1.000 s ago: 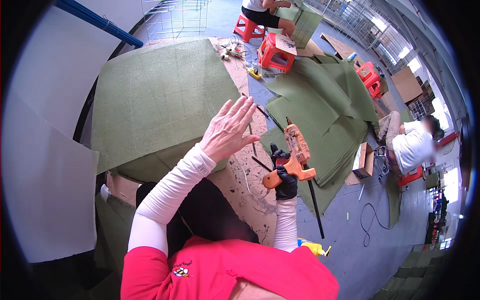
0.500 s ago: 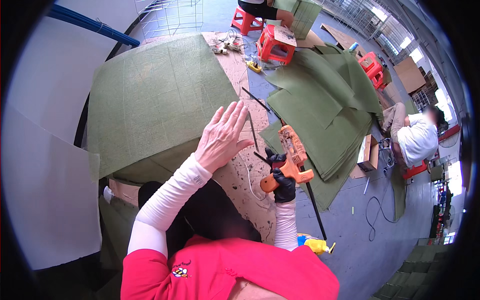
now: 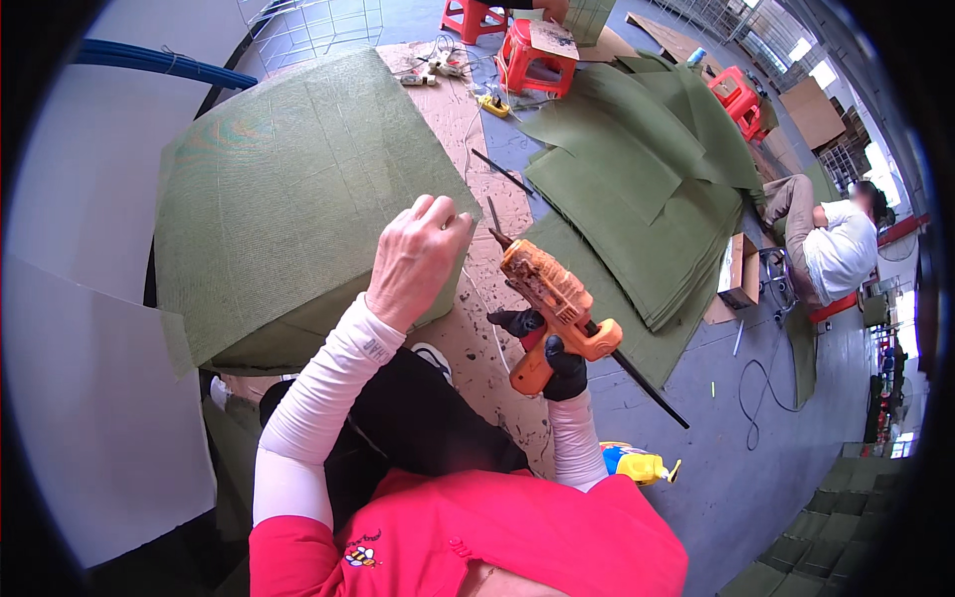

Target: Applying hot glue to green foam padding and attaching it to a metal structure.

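Note:
My left hand [image 3: 416, 261], bare below a white sleeve, is closed with its fingers curled in. It is by the right corner of a large green fabric-covered box [image 3: 298, 189]; whatever its fingers may hold is hidden. In a black glove, my right hand [image 3: 563, 372] grips the handle of an orange hot glue gun [image 3: 549, 284] stained with dark residue. Its nozzle points up and left, toward the box corner, apart from my left hand. Out of its back sticks a long black glue stick [image 3: 652, 388].
Green sheets [image 3: 617, 209] lie piled at the right, beside spotted cardboard [image 3: 507, 393] on the floor. Red stools [image 3: 537, 60] stand at the back. A person in white [image 3: 841, 249] sits at the far right near an open carton [image 3: 738, 271]. A yellow-and-blue bottle [image 3: 637, 466] is by my right elbow.
My left hand has gone from flat, spread fingers to a closed curl. The glue gun has tilted, its nozzle swinging left toward the box corner. The view has shifted slightly.

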Demonstrator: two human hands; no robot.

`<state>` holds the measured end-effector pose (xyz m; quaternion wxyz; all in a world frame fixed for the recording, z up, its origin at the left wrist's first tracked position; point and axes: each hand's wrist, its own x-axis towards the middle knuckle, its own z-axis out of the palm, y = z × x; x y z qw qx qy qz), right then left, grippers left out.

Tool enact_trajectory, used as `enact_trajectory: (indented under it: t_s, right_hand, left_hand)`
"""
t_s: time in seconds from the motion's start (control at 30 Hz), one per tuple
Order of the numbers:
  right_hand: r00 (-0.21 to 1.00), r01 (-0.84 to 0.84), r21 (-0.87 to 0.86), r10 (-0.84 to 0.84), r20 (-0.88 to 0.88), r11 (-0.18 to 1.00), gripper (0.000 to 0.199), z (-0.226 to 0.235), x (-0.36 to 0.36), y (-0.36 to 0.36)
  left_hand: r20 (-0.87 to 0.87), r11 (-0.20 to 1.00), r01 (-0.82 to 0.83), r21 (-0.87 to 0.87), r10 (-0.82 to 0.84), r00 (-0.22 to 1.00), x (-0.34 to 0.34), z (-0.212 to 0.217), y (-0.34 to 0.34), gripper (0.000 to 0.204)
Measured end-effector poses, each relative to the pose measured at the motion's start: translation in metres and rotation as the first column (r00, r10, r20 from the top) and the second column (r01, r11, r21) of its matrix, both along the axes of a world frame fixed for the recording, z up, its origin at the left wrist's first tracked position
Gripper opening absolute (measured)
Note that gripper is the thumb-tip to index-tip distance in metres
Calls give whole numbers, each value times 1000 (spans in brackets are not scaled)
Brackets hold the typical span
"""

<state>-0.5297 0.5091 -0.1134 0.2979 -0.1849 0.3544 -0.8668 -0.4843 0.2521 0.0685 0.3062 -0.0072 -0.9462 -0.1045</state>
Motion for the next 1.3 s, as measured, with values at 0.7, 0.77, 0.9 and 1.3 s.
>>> enact_trajectory:
  t_s: [0.7, 0.77, 0.9, 1.3]
  right_hand:
    - [998, -32, 187, 23, 54, 982, 51, 16, 7, 11]
    - [998, -39, 191, 28, 58, 981, 50, 16, 9, 10]
    - [997, -56, 202, 45, 62, 978, 49, 19, 13, 9]
    - [987, 155, 233, -142, -72, 960, 25, 59, 36, -12]
  left_hand:
    - [159, 995, -88, 51, 79, 984, 58, 30, -35, 24]
    - [153, 993, -84, 81, 70, 986, 68, 30, -42, 21]
    - [136, 993, -57, 100, 43, 990, 68, 32, -47, 12]
    - [20, 996, -87, 8, 87, 996, 56, 43, -40, 9]
